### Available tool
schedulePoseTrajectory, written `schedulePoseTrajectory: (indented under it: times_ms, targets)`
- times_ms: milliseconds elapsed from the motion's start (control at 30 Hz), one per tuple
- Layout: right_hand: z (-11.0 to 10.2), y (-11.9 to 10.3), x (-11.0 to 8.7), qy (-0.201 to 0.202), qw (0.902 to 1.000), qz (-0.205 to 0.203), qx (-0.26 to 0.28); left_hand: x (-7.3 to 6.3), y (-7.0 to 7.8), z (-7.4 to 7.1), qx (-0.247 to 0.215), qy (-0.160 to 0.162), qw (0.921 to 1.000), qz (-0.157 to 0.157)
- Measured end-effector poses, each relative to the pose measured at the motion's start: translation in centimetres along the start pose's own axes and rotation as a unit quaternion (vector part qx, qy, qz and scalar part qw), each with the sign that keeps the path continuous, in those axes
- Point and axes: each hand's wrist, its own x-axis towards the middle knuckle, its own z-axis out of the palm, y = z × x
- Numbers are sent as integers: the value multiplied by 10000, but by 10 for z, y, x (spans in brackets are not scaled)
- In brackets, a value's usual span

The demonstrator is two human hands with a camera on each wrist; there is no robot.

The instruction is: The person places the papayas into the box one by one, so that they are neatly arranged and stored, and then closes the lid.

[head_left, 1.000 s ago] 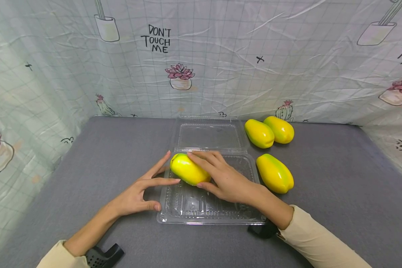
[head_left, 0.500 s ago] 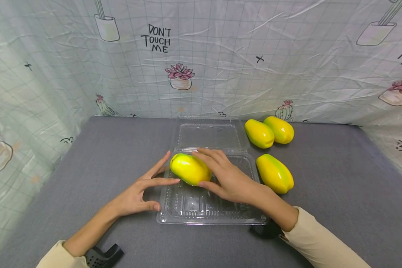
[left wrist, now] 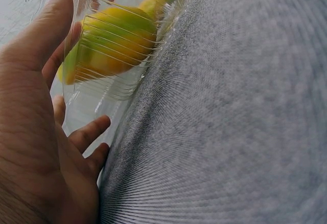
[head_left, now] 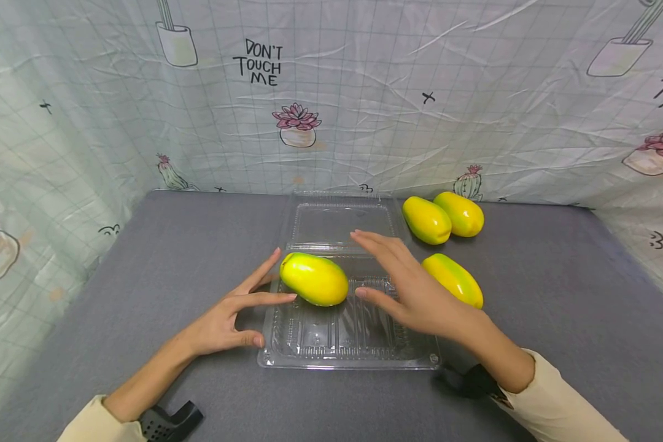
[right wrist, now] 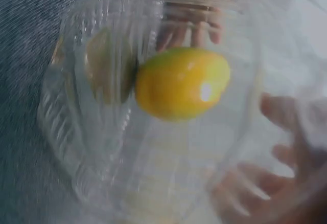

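Observation:
A yellow-green mango [head_left: 314, 279] lies on its side in the back left part of the clear plastic clamshell box [head_left: 348, 363]. My left hand [head_left: 215, 328] is at the box's left side, fingers spread, fingertips close to the mango; whether they touch it I cannot tell. My right hand [head_left: 420, 298] hovers above the right half of the box, thumb and fingers apart, holding nothing. In the left wrist view the mango [left wrist: 115, 45] shows through the ribbed wall beside the left hand [left wrist: 30, 116]. Blur softens the right wrist view, where the mango [right wrist: 181, 83] is apart from the right hand [right wrist: 255, 188].
The box's lid [head_left: 342, 222] lies folded back toward the printed curtain [head_left: 364, 135]. Two mangoes, a left one [head_left: 426, 220] and a right one [head_left: 460, 215], lie behind on the right. Another mango [head_left: 454, 279] is partly behind my right hand. Grey cloth [head_left: 558, 319] covers the table.
My right hand has let go of the mango and drawn back to the right. The mango stays in the box, and my left hand has barely moved.

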Motion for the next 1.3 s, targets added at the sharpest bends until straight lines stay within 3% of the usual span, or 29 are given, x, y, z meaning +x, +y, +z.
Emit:
schedulePoseTrajectory:
  times_ms: [633,1067,1300]
  targets:
    - [-33,23,-48,953,9948,145,-336,0,1,-1,-30,-27,10000,-36]
    - [-43,41,-70,1034,9886,751,-790,0,1,-2,-51,-43,9999,-80]
    - [-48,47,-81,974,9847,1302,-629,1,2,-2,-35,-28,10000,-62]
